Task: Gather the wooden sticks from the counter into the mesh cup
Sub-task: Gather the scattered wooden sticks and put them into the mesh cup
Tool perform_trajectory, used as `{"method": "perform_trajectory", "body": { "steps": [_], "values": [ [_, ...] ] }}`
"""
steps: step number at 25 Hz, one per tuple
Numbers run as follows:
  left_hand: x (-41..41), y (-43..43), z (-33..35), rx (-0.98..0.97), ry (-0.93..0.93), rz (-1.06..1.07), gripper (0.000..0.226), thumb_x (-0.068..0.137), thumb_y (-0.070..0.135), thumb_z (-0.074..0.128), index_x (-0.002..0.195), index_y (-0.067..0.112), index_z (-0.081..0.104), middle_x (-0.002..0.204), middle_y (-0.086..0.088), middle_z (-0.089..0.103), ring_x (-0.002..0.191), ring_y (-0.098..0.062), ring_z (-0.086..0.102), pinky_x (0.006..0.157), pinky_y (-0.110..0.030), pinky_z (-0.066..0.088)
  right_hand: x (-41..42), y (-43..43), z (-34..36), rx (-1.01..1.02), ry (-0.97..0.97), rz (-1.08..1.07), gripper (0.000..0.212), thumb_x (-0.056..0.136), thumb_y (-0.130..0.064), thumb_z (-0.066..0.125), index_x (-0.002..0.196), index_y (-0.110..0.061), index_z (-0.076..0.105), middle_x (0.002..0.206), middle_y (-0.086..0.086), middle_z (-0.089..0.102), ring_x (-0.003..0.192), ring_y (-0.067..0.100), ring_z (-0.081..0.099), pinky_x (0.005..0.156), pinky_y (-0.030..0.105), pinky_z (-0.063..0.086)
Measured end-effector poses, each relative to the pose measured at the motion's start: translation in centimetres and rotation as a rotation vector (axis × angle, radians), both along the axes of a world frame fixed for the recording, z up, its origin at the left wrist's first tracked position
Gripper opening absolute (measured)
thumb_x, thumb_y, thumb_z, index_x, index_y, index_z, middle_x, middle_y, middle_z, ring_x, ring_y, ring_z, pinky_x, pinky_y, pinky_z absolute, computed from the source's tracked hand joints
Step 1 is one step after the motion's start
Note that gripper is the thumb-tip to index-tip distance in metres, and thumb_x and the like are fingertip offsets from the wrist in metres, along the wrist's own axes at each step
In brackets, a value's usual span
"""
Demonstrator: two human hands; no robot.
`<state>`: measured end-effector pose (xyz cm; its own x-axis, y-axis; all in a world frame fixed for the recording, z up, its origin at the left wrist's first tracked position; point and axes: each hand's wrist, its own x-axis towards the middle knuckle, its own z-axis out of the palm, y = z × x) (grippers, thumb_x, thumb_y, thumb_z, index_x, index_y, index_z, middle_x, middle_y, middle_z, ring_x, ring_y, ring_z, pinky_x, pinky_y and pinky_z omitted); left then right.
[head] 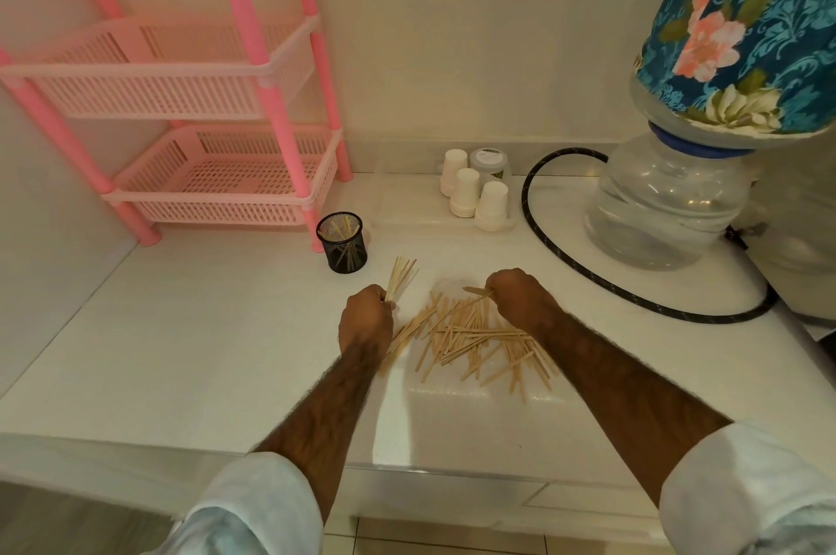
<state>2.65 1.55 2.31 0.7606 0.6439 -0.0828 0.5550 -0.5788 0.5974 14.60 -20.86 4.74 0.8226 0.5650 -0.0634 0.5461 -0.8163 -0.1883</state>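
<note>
A loose pile of wooden sticks (470, 339) lies on the white counter (190, 355) between my two forearms. My left hand (366, 317) grips a small bundle of sticks (400, 278) that fans up and away from the fist. At the pile's far edge, my right hand (515, 294) pinches a stick or two (477, 291) pointing left. The black mesh cup (342, 243) stands upright just beyond the left hand's bundle, with several sticks inside it.
A pink plastic basket rack (217, 174) stands at the back left, one leg right beside the cup. Paper cups (475, 197) sit in a clear tray at the back. A water jug (665, 201) with a floral cover and a black hose (588, 278) occupy the right.
</note>
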Motion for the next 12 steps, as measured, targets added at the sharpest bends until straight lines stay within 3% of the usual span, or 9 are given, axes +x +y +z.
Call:
{"method": "perform_trajectory", "body": {
  "steps": [3, 7, 12],
  "values": [
    [-0.1, 0.2, 0.4, -0.022, -0.033, 0.029, 0.011, 0.094, 0.026, 0.061, 0.084, 0.021, 0.061, 0.081, 0.002, 0.064, 0.072, -0.020, 0.059, 0.063, -0.029, 0.043, -0.1, 0.3, 0.4, 0.041, 0.005, -0.031, 0.015, 0.089, -0.006, 0.055, 0.090, -0.013, 0.068, 0.091, 0.003, 0.068, 0.073, 0.015, 0.055, 0.063, 0.026, 0.038],
    [0.0, 1.4, 1.2, -0.120, -0.097, 0.088, 0.009, 0.094, 0.024, 0.064, 0.088, 0.018, 0.066, 0.088, 0.000, 0.070, 0.081, -0.021, 0.063, 0.072, -0.030, 0.046, -0.3, 1.6, 1.7, 0.151, 0.019, -0.095, 0.013, 0.090, -0.012, 0.059, 0.092, -0.016, 0.071, 0.090, 0.002, 0.069, 0.082, 0.021, 0.063, 0.065, 0.027, 0.042],
    [0.1, 3.0, 2.6, -0.283, -0.242, 0.154, 0.017, 0.091, 0.005, 0.056, 0.085, 0.010, 0.070, 0.088, 0.000, 0.072, 0.074, -0.011, 0.063, 0.070, -0.025, 0.049, -0.4, 5.2, 3.7, 0.383, 0.237, -0.163, 0.019, 0.085, -0.003, 0.058, 0.083, -0.007, 0.077, 0.088, 0.008, 0.072, 0.083, 0.025, 0.066, 0.074, 0.036, 0.053]
  ]
}}
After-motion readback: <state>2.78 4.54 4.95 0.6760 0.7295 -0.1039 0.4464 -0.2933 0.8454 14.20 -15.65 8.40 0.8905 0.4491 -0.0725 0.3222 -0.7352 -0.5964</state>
